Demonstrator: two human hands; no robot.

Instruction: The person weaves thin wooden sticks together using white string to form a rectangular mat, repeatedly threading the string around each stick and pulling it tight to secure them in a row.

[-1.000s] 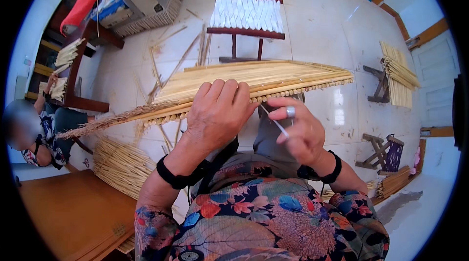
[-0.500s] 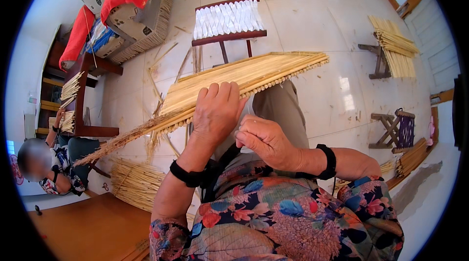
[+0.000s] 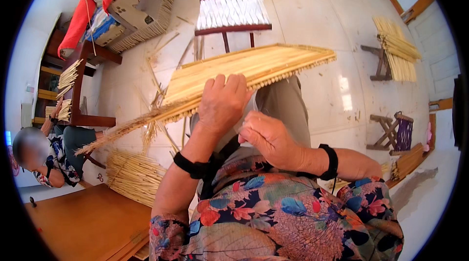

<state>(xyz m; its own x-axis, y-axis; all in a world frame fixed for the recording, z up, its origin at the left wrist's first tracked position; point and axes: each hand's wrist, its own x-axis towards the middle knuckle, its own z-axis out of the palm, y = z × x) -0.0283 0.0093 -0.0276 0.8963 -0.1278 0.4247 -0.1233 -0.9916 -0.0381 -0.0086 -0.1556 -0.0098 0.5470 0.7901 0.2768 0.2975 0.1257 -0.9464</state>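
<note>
A flat panel of straw-coloured stalks (image 3: 234,68), laid side by side, rests tilted across my lap. Its near edge shows a row of round stalk ends. My left hand (image 3: 222,104) grips this edge, fingers over the top and the thumb out of sight beneath. From the edge a thin pale thread (image 3: 253,102) runs down to my right hand (image 3: 266,136), which is closed in a fist around it just below the panel. A brushy seed-head tip (image 3: 112,136) sticks out from the panel's left end. Whether a needle is in the fist is hidden.
Beyond the panel stands a folding stool (image 3: 233,12) with white webbing. Bundled stalks (image 3: 134,173) lie at the lower left beside a brown table (image 3: 88,222). Another person (image 3: 53,158) sits at the far left. At right are a stalk stack (image 3: 398,51) and a purple-seated stool (image 3: 403,131).
My right hand has shifted slightly up and right, and the thread still runs to it. The panel's right end has risen a little in the view. My left hand keeps its grip.
</note>
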